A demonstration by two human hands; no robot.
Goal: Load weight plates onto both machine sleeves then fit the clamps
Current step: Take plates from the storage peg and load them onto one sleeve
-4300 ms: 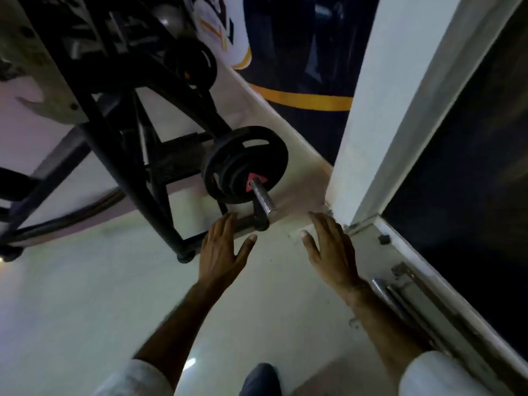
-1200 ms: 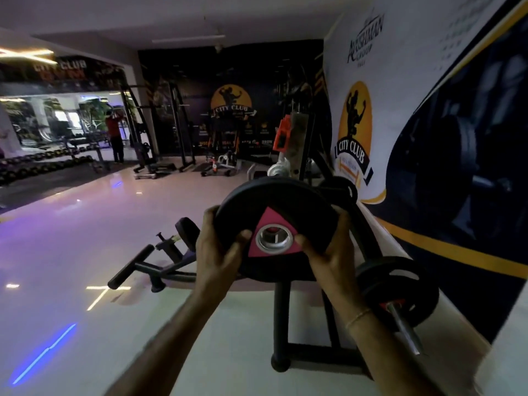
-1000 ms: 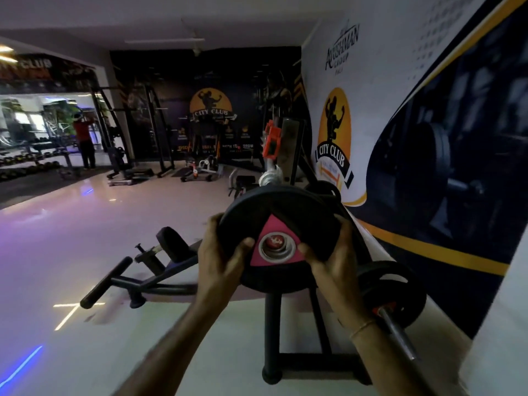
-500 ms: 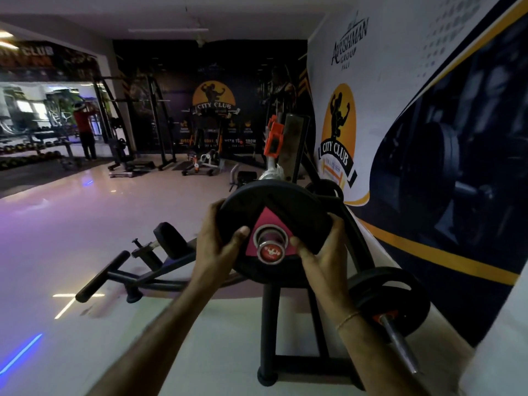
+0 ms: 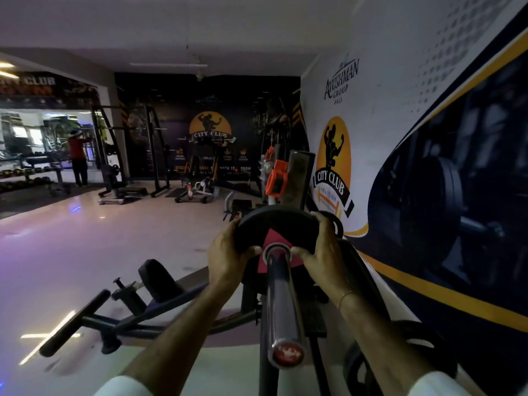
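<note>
A black weight plate [image 5: 278, 224] with a pink triangle around its hole sits on the chrome machine sleeve [image 5: 281, 304], far along it. The sleeve runs toward me and ends in a red cap. My left hand [image 5: 228, 252] grips the plate's left rim, thumb on its face. My right hand [image 5: 317, 247] grips the right rim the same way. An orange clamp [image 5: 275, 181] sits on the machine's upright behind the plate. A second black plate [image 5: 394, 364] shows partly at lower right, behind my right forearm.
The black machine frame with a pad [image 5: 160, 278] and a handle bar [image 5: 74, 322] spreads over the floor to the left. A printed wall [image 5: 428, 167] stands close on the right. Racks and a person in red [image 5: 77, 158] are far back.
The plate, held in front of the sleeve's end half a second ago, has slid along the sleeve away from me. Both hands stayed on its rim.
</note>
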